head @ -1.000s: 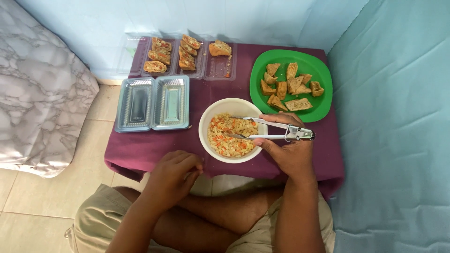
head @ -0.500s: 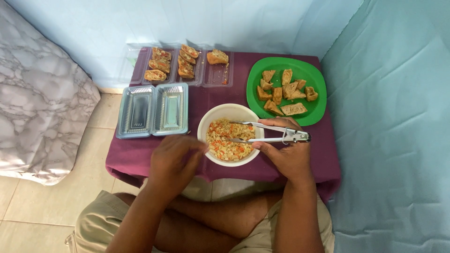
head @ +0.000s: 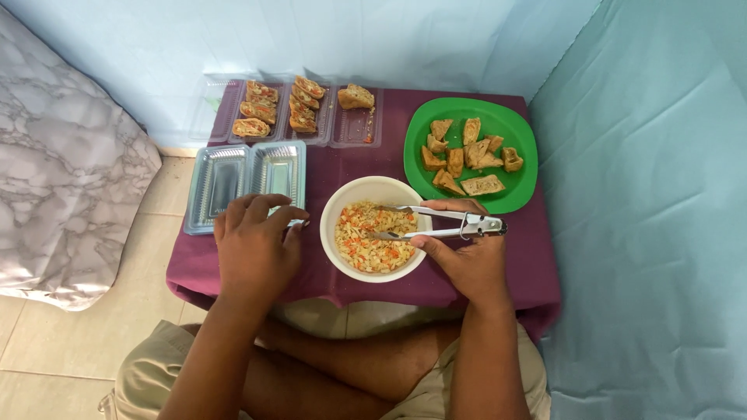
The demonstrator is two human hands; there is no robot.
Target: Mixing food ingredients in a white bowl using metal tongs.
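A white bowl [head: 340, 208] of chopped yellow, orange and white filling stands at the front middle of a small purple-covered table [head: 342, 167]. My right hand [head: 463, 260] grips metal tongs [head: 436, 222], whose tips rest in the filling. My left hand [head: 257, 241] hovers, fingers curled and holding nothing, at the near edge of an empty clear plastic tray [head: 233, 175] left of the bowl. A green plate [head: 506, 124] at the right holds several fried tofu pieces [head: 467, 155].
A clear three-part tray [head: 354, 128] at the back holds several filled pieces and one lone piece. A marbled grey cushion [head: 70, 179] lies to the left. Blue cloth [head: 646, 210] hangs at the right and a pale wall stands behind. My knees sit under the table front.
My left hand has moved forward from the table's front edge to the empty plastic tray. My right hand keeps the tongs in the bowl.
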